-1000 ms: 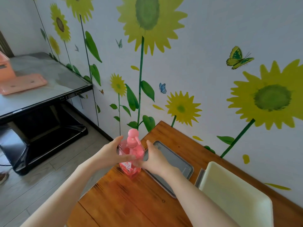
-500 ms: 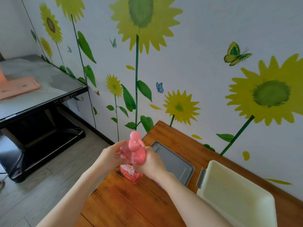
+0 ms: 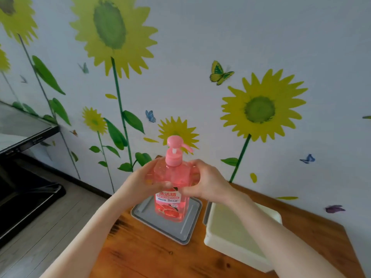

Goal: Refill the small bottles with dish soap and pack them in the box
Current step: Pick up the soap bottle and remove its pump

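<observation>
A pink dish soap bottle (image 3: 170,205) with a pink pump top is held upright in the air over a grey tray (image 3: 186,227). My left hand (image 3: 140,182) grips its left shoulder and my right hand (image 3: 206,184) grips its right shoulder, fingers curled round the clear pink body. A cream plastic box (image 3: 226,235) sits to the right of the tray, partly hidden by my right forearm. No small bottles are in view.
The tray and box rest on a wooden table (image 3: 144,255) against a wall with sunflower stickers. To the left is grey floor and a black stand with a grey top (image 3: 24,133).
Both hands have carried the bottle up and to the right, from the table's left corner to over the grey tray. The view has swung right.
</observation>
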Available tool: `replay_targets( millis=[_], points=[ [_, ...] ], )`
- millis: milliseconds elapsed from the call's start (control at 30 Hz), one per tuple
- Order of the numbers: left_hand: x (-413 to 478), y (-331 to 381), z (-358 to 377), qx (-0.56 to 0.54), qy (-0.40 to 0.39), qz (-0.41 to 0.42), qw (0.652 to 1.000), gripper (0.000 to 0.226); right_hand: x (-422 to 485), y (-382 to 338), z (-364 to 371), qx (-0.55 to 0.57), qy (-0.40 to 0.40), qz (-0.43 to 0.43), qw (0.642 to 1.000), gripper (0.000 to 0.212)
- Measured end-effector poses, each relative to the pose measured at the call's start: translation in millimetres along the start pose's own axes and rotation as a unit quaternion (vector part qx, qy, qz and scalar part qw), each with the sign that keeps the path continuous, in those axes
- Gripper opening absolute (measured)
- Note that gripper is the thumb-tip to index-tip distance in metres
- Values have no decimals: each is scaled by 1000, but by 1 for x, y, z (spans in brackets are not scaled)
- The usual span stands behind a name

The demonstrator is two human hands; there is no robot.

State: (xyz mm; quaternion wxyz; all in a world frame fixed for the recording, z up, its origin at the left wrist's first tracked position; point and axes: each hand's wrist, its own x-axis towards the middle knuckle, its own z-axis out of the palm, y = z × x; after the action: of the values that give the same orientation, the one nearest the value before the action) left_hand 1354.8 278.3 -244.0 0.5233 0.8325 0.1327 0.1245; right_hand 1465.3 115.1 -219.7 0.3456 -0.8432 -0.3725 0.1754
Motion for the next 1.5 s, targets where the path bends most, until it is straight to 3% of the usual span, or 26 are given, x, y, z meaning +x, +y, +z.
replay_targets(
  millis=[133, 300, 400, 633, 833, 1033, 1133, 1367, 1500],
  points=[
    [7, 30, 39, -89, -60, 29, 994, 78, -33, 15, -46, -2, 34, 17, 999, 71],
    [5, 78, 92, -120, -110, 84, 983, 52, -86, 36, -95, 3, 74, 38, 997, 73],
    [1, 102, 123, -147, -135, 108, 974, 48, -119, 48, -119, 2, 99, 53, 994, 69],
    [-10, 132, 193, -147, -235, 135, 951, 70, -196, 82, -148, -50, 128, 128, 982, 78],
    [-21, 130, 253, -123, -309, 125, 935, 71, -252, 112, -142, -28, 154, 208, 966, 63],
    [-41, 118, 297, -168, -391, 127, 896, 72, -294, 142, -119, -4, 179, 280, 943, 70],
    [-48, 108, 313, -172, -422, 118, 882, 85, -307, 153, -103, 10, 192, 302, 934, 73],
    [-52, 74, 336, -92, -461, 121, 874, 60, -317, 178, -62, 30, 213, 330, 919, 85],
    [-54, 55, 346, -63, -468, 113, 874, 62, -317, 188, -44, 19, 213, 348, 913, 83]
  ],
)
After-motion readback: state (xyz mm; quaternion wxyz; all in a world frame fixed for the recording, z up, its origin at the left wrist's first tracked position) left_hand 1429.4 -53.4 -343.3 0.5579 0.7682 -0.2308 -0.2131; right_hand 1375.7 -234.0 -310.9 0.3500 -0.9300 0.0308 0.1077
